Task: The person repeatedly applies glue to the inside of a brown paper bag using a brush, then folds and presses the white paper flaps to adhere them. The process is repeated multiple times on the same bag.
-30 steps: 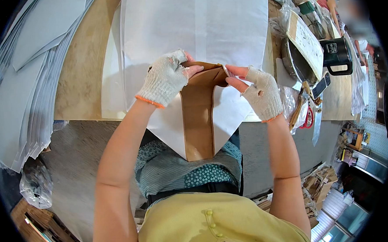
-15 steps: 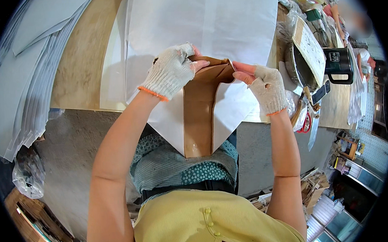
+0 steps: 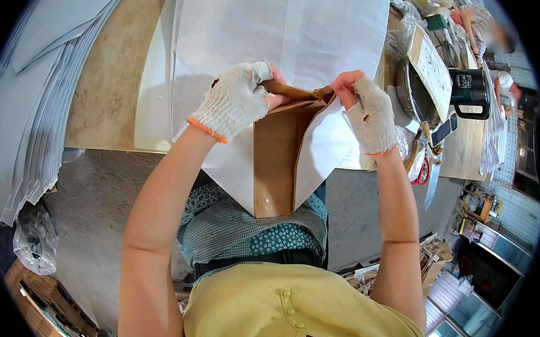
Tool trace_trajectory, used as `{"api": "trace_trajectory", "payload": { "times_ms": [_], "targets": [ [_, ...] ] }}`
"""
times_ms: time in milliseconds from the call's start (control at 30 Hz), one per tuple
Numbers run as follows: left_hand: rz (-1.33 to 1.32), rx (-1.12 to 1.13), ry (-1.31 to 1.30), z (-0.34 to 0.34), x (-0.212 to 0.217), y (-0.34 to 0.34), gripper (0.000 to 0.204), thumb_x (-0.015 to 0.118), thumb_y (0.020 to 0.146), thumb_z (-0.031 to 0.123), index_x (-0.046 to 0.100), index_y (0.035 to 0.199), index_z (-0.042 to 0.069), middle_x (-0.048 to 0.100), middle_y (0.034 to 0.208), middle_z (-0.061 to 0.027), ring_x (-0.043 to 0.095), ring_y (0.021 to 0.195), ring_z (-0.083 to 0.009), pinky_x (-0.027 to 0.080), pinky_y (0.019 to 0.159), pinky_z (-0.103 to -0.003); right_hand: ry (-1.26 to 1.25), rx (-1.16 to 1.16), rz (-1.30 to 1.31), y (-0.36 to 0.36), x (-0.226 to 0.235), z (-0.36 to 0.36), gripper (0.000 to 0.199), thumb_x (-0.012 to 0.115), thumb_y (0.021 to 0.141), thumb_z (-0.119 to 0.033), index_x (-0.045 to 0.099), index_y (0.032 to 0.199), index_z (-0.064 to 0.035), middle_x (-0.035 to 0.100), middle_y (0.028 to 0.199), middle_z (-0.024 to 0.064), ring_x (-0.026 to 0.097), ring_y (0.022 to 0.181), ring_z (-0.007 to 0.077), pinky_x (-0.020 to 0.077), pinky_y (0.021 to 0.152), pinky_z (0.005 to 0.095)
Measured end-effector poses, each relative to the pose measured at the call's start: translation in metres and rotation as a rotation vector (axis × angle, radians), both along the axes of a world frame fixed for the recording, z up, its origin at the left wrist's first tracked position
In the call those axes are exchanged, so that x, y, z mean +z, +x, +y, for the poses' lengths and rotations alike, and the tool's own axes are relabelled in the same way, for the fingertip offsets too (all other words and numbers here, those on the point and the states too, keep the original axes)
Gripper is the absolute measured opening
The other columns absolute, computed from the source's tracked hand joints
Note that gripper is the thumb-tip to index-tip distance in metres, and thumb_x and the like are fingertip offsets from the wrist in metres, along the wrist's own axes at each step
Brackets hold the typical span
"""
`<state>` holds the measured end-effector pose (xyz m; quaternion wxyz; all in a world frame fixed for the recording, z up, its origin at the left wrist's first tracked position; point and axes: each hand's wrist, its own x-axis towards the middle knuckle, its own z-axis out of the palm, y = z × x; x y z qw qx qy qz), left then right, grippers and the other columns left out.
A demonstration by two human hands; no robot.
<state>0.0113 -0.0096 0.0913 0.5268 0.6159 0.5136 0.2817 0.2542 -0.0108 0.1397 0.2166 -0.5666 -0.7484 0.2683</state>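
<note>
The folded paper [image 3: 276,162], brown in its middle and white at its sides, is in the center of the frame. The left hand [image 3: 240,102], in a white glove, pinches its brown top edge. The right hand [image 3: 366,111], gloved too, seems to pinch its top right corner, but the fingertips are hard to see. A big pile of white paper [image 3: 44,113] is at the upper left. A black mug [image 3: 468,90] is at the right.

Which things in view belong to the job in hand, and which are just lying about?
Seemingly in the job:
brown-and-white folded paper, in the left hand and right hand
white paper spread on the table, probably

Apparently lying about:
black mug
phone
red-handled scissors
clear plastic bag, lower left
</note>
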Motion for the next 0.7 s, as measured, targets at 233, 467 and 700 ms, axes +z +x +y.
{"api": "trace_trajectory", "payload": {
  "times_ms": [233, 467, 700],
  "targets": [
    [0.015, 0.024, 0.150, -0.002, -0.007, 0.003, 0.023, 0.077, 0.082, 0.012, 0.068, 0.102, 0.006, 0.069, 0.087, -0.0053, 0.063, 0.077, -0.0134, 0.053, 0.073, -0.030, 0.145, 0.127, -0.061, 0.000, -0.003, -0.006, 0.015, 0.068, 0.085, -0.004, 0.070, 0.098, -0.0084, 0.070, 0.091, 0.0111, 0.070, 0.079, 0.0288, 0.0548, 0.069, 0.0358],
    [0.252, -0.175, 0.364, 0.011, 0.007, 0.019, 0.019, 0.073, 0.085, 0.017, 0.074, 0.100, 0.005, 0.070, 0.087, -0.0113, 0.066, 0.080, -0.0220, 0.053, 0.074, -0.032, 0.420, 0.167, -0.296, -0.008, -0.010, -0.015, 0.015, 0.074, 0.077, -0.010, 0.066, 0.090, -0.0086, 0.064, 0.099, 0.0073, 0.061, 0.092, 0.0300, 0.0486, 0.080, 0.0424],
    [0.359, -0.245, 0.111, 0.024, 0.004, 0.032, 0.026, 0.062, 0.090, 0.029, 0.072, 0.096, 0.006, 0.070, 0.082, -0.0130, 0.068, 0.078, -0.0280, 0.054, 0.071, -0.037, 0.621, 0.348, -0.453, 0.003, -0.029, -0.024, 0.018, 0.072, 0.075, -0.011, 0.064, 0.091, -0.0104, 0.059, 0.098, 0.0053, 0.057, 0.097, 0.0283, 0.0455, 0.081, 0.0441]
  ]
}}
